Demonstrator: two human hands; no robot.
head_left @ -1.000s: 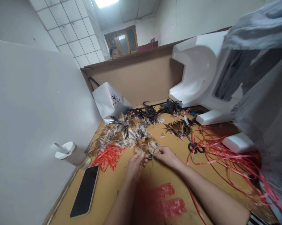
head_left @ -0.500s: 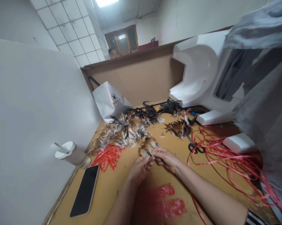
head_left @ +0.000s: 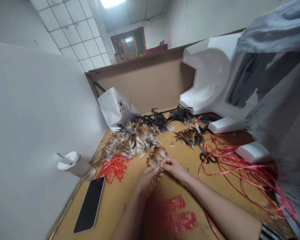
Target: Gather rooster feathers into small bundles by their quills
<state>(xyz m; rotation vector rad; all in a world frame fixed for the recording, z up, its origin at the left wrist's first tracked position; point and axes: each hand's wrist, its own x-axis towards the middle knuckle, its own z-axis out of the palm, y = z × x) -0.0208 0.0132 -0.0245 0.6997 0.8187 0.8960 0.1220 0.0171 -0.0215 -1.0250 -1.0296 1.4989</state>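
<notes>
A small bunch of brown feathers (head_left: 156,156) is pinched at its near end between my two hands, low in the middle of the view. My left hand (head_left: 150,178) has its fingers curled at the tips of the bunch. Close against it, my right hand (head_left: 174,168) pinches the same end from the right. The fingertips hide what lies between them. Beyond the hands lies a large pile of brown, white and black feathers (head_left: 137,138). Short red strips (head_left: 115,167) lie to the left of my left hand.
A phone (head_left: 90,205) and a lidded cup (head_left: 77,165) stand left. At right are black-handled scissors (head_left: 207,157), tangled red ribbon (head_left: 229,160), a feather bunch (head_left: 189,137) and white foam (head_left: 204,73). Behind the pile is a white bag (head_left: 115,108); a person's blurred head shows beyond the partition.
My right hand has shifted slightly, its fingers now bent closer over the end of the feather bunch. My left hand stays nearly where it was.
</notes>
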